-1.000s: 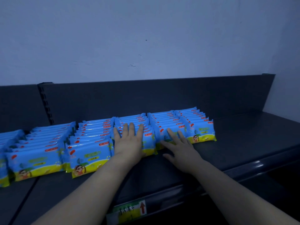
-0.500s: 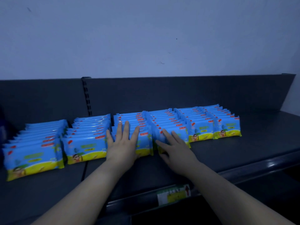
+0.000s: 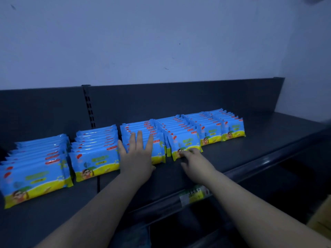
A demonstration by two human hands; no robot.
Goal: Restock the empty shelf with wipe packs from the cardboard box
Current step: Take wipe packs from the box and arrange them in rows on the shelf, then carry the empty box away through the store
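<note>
Pale wall point(image 3: 161, 42) rises behind a dark shelf point(image 3: 259, 149), and six rows of blue-and-yellow packs point(image 3: 96, 154) stand on it, side by side, each row running front to back. A corner of the box point(image 3: 322, 215) shows at the lower right, below the shelf edge.

Both arms reach in from below. The left hand point(image 3: 138, 158) lies flat on the face of the third row's front pack, its fingers point(image 3: 139, 140) straight and spread, pressing without gripping. The right hand point(image 3: 195, 163) is at the next row over, where the front pack point(image 3: 186, 142) stands with its long axis across the shelf, slightly skewed and leaning back on those behind. That pack lies straight ahead of the right hand and touches its bent fingertips at the lower edge. Whether they pinch the edge or only nudge it cannot be told.

The right hand is plainly the nearer one, so squaring this pack probably falls to it while the left steadies the neighbouring row.
</note>
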